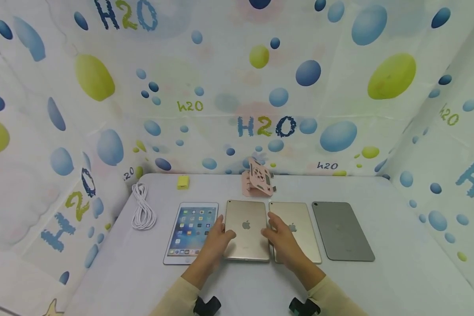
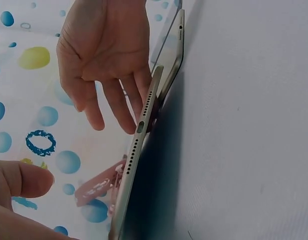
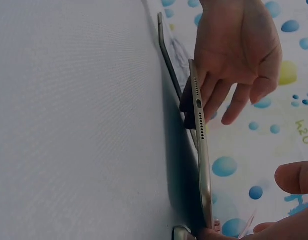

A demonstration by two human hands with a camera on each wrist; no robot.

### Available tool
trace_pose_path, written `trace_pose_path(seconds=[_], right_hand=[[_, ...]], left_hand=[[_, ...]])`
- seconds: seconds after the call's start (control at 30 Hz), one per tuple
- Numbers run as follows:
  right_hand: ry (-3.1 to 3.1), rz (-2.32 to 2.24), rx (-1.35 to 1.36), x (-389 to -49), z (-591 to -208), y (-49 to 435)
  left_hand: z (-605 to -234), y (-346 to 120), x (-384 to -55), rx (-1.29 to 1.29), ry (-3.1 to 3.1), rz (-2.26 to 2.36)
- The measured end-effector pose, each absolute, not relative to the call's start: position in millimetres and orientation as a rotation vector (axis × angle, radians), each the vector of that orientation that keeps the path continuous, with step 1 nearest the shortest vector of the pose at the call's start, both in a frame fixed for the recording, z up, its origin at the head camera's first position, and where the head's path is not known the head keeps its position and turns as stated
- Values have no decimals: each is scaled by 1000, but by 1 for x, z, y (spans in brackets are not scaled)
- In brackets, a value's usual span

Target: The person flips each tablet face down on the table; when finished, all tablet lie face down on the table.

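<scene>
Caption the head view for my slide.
Two hands flank a gold tablet, second from left in a row of four, at a white table.

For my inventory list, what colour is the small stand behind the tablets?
Pink; the stand shows best in the head view.

White sheeting [image 1: 221,79] printed with blue and yellow-green spots [image 1: 337,136] and H2O lettering [image 1: 264,126] rises beyond the far edge of the white worktop [image 1: 411,272] and flanks its left and right edges. Faint creases mark the sheeting; the light is soft.

lettering [image 1: 246,246] on middle gold tablet [image 1: 246,235] illegible, sleeves [image 1: 177,296] cut off
</scene>
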State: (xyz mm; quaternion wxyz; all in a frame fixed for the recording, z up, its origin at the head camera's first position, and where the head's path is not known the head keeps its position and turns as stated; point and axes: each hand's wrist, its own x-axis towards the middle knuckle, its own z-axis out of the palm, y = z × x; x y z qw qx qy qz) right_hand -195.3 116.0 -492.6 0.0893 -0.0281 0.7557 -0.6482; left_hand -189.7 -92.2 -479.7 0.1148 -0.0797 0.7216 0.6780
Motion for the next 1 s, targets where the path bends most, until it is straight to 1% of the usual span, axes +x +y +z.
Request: trace_pose_path(seconds=[0.37, 1.0], right_hand=[[2282, -1886, -90, -194, -494, 116], [2239, -1898, -103, -193, -494, 113]], left_hand=[[-479, -92, -188, -108, 2180, 1896], [-482, -93, -185, -62, 2238, 1847]])
